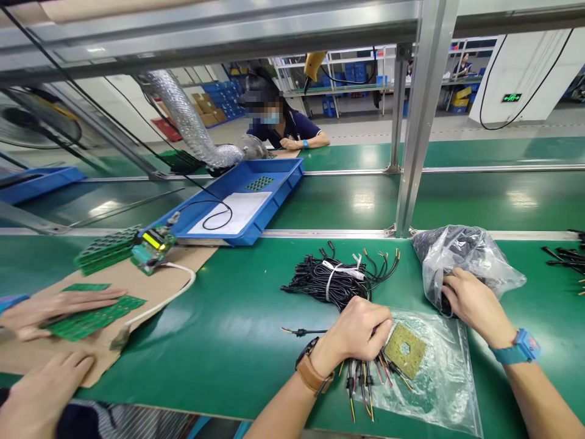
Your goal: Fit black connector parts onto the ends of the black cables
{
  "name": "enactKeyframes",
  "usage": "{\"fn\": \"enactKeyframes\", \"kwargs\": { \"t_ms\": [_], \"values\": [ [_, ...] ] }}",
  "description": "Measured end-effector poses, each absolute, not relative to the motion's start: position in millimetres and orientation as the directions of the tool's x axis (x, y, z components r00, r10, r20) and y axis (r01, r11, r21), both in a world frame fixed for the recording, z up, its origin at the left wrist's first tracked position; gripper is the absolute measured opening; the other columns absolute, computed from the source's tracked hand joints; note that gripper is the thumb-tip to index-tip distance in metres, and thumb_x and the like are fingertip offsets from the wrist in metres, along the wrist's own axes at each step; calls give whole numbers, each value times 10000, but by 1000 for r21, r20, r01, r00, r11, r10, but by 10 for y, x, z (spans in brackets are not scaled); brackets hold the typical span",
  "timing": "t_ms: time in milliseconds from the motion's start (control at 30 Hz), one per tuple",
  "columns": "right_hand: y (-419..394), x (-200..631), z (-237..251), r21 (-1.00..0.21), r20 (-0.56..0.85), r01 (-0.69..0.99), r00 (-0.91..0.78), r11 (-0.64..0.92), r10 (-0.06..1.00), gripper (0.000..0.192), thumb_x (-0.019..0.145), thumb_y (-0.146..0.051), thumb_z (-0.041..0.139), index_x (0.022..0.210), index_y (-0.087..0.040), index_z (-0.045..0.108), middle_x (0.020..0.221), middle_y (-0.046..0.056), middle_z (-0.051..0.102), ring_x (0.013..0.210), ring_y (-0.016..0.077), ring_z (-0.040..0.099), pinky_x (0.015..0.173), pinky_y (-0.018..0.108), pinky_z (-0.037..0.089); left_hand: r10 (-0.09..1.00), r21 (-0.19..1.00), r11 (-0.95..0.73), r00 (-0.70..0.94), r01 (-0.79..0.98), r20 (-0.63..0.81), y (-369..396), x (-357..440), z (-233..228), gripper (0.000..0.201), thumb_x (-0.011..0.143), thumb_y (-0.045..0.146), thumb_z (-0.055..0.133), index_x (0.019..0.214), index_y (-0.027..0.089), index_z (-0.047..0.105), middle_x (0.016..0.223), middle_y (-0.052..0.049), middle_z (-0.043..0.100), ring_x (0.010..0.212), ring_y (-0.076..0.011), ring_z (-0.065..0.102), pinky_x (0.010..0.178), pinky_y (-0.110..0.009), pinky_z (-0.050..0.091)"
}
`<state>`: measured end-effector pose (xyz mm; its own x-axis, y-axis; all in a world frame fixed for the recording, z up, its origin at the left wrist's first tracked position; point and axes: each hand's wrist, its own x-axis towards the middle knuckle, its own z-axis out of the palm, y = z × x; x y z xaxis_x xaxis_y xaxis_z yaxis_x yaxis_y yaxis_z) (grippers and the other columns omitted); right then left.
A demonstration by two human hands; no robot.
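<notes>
Nearest the camera, the left hand (361, 332) is closed in a fist around a small bunch of wire leads (361, 381). Their stripped red and yellow ends fan out below the fist, onto the green mat (237, 329) and the edge of a flat clear bag (439, 372). A square yellow pad (404, 350) lies on that bag, just beside the knuckles.

The right hand (473, 302) reaches into the mouth of a crumpled bag (466, 256) that holds dark cable. The fingers are hidden inside the plastic, so it cannot be told whether they grip anything.

Between and beyond the hands lies a tied black harness bundle (331, 277), bound by a white strap. One loose lead (304, 332) rests on the mat to the left of the fist.

Procedure, as judged:
- Keep the fist firm, so that the leads stay parallel and the ends stay level.
- Draw cable from the bag without snagging the plastic.
- Keep the stripped tips off the pad.

At far left, a co-worker's hands (55, 308) rest on green circuit boards (91, 317) laid on cardboard (137, 280). Beyond these are a blue tray (283, 183) and another seated person (283, 125).
</notes>
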<state>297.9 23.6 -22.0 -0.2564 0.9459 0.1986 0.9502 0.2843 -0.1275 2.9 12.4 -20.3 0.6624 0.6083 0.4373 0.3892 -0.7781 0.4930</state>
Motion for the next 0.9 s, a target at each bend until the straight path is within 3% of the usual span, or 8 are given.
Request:
{"fn": "enactKeyframes", "kwargs": {
  "t_ms": [167, 267, 433, 500, 567, 667, 800, 900],
  "values": [
    [214, 2975, -328, -84, 154, 953, -275, 290, 949, 239, 1000, -244, 477, 841, -194, 649, 890, 85, 617, 844, 241, 620, 740, 339, 469, 694, 471, -717, 461, 514, 553, 133, 159, -245, 208, 1003, 148, 429, 907, 172, 612, 865, -74, 671, 816, -174, 640, 738, -281, 506],
    [219, 2994, -311, -108, 116, 947, -291, 304, 950, 279, 1016, -279, 484, 829, -188, 670, 878, 83, 624, 860, 248, 633, 756, 343, 470, 716, 352, -663, 424, 661, 554, 180, 265, -220, 139, 992, 147, 486, 1057, 157, 609, 1051, -121, 673, 1007, -242, 611, 896, -367, 506],
    [264, 2989, -270, -158, 88, 943, -281, 291, 956, 243, 986, -208, 506, 826, -189, 689, 916, 82, 663, 907, 235, 646, 765, 315, 460, 835, 21, -462, 427, 887, 347, 373, 478, -200, 170, 909, 83, 552, 1069, 111, 601, 947, -154, 656, 904, -293, 582, 805, -422, 478],
    [273, 2978, -263, -171, 93, 942, -276, 288, 957, 199, 966, -196, 538, 837, -193, 690, 916, 73, 675, 902, 228, 649, 757, 303, 451, 843, -33, -453, 440, 891, 308, 446, 507, -194, 194, 893, 19, 496, 1022, 112, 607, 886, -137, 650, 863, -276, 586, 787, -403, 471],
    [276, 2967, -261, -190, 93, 938, -277, 290, 956, 188, 951, -186, 567, 803, -202, 680, 886, 58, 682, 891, 220, 649, 751, 292, 438, 812, 29, -529, 496, 848, 307, 476, 464, -172, 243, 897, 9, 467, 1052, 129, 611, 893, -114, 659, 858, -253, 606, 788, -377, 480],
    [275, 2949, -266, -220, 94, 938, -253, 267, 963, 160, 922, -155, 595, 776, -200, 644, 836, 51, 680, 848, 218, 642, 736, 287, 411, 740, 267, -670, 596, 693, 311, 425, 296, -127, 262, 945, 100, 486, 1166, 166, 609, 961, -81, 675, 850, -208, 645, 770, -322, 503],
    [287, 2925, -287, -271, 86, 937, -205, 221, 975, 94, 885, -118, 590, 831, -191, 615, 791, 50, 672, 790, 221, 628, 675, 287, 366, 650, 432, -747, 691, 506, 315, 268, 106, -192, 185, 1004, 205, 490, 999, 182, 673, 865, -54, 664, 763, -164, 640, 703, -266, 488],
    [307, 2906, -308, -308, 83, 928, -192, 208, 978, 90, 869, -104, 572, 845, -185, 604, 797, 49, 675, 776, 213, 625, 654, 284, 347, 663, 495, -743, 600, 451, 448, 185, 131, -369, 231, 1025, 241, 483, 931, 164, 679, 784, -52, 648, 707, -153, 607, 664, -259, 466]
  ]
}}
